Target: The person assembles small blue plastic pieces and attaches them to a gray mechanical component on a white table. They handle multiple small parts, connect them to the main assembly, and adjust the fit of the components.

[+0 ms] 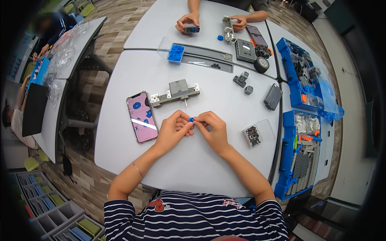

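Observation:
Above the middle of the white table, my left hand [175,127] and my right hand [213,129] meet at the fingertips. Both pinch a small blue plastic piece [191,119], mostly covered by the fingers, so its exact kind is unclear. Just beyond them lies a grey metal beam assembly [161,99] with a grey box-shaped unit [178,87] mounted on it and a thin light shaft pointing toward me. To the left of my left hand, a phone [142,117] lies face up, its pink screen showing blue part pictures.
An open clear box of small dark parts [252,136] stands right. Grey connectors [241,79] and a dark grey block [273,97] lie farther back. A box of blue pins [175,54] adjoins a grey tray [207,64]. Blue cases [286,158] line the right; another person's hands [189,22] work opposite.

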`<state>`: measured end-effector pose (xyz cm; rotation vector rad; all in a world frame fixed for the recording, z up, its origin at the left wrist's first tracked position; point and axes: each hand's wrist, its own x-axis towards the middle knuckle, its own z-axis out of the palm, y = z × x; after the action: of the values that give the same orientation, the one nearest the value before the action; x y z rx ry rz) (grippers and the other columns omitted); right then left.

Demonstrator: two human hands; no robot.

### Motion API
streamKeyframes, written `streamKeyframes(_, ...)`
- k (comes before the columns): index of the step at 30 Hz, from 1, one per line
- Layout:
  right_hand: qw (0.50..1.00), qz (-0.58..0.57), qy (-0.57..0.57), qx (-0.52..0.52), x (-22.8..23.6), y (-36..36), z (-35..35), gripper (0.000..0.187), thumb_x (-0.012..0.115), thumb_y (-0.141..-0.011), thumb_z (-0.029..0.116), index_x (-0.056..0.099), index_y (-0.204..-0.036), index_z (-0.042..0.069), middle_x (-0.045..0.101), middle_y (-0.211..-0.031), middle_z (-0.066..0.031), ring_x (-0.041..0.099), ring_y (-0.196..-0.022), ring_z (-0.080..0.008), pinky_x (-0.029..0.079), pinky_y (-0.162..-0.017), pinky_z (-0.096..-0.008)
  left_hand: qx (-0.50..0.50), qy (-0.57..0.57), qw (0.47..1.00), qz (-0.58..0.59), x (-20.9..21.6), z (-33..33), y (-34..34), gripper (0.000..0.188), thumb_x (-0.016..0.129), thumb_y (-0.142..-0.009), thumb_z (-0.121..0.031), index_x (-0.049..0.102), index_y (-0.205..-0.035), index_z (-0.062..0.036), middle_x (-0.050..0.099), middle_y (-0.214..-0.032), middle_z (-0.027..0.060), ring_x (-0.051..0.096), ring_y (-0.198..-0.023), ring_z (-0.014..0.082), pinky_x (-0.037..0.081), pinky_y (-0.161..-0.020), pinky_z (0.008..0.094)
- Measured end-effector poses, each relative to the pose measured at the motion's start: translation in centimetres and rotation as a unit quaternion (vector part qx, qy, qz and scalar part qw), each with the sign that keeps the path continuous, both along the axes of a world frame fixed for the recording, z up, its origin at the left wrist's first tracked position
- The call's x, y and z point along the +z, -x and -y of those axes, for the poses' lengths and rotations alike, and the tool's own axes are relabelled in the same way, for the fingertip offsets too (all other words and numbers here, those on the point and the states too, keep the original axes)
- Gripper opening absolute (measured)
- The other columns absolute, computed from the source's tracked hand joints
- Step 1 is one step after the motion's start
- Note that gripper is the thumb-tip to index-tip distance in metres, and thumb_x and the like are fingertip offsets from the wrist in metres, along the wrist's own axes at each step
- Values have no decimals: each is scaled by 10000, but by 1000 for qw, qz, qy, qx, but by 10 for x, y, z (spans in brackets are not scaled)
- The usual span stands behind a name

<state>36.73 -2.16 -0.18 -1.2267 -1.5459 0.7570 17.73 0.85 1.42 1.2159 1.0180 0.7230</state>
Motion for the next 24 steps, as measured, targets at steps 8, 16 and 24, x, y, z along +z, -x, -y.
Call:
streamKeyframes(8, 999, 42, -6, 7, -1, -1, -7, 114, 751, -909, -27, 742, -1013, 20, 707, -971, -63, 666, -789, -177, 535, -641, -295, 1, -13, 1000, 5, 0, -5, 0, 178, 700, -1035, -105, 601, -1078, 37, 738, -874, 111, 756, -761, 139, 590, -640, 248)
streamKeyframes(16, 999, 47, -5, 11, 0, -1, -6, 109, 751, -908, -11, 735, -1010, 24, 713, -979, -63, 661, -782, -176, 527, -646, -294, 2, -10, 1000, 0, 2, -5, 1, 195, 703, -1033, -111, 598, -1113, 33, 734, -875, 98, 755, -761, 133, 588, -635, 245)
streamKeyframes(24, 999, 49, -1, 19, 0, -1, -6, 111, 748, -910, 0, 733, -1017, 27, 717, -984, -56, 674, -802, -184, 533, -662, -303, 3, -10, 1000, -16, 3, -4, 0, 229, 676, -1036, -95, 595, -1205, 38, 727, -874, 84, 747, -754, 132, 586, -641, 249)
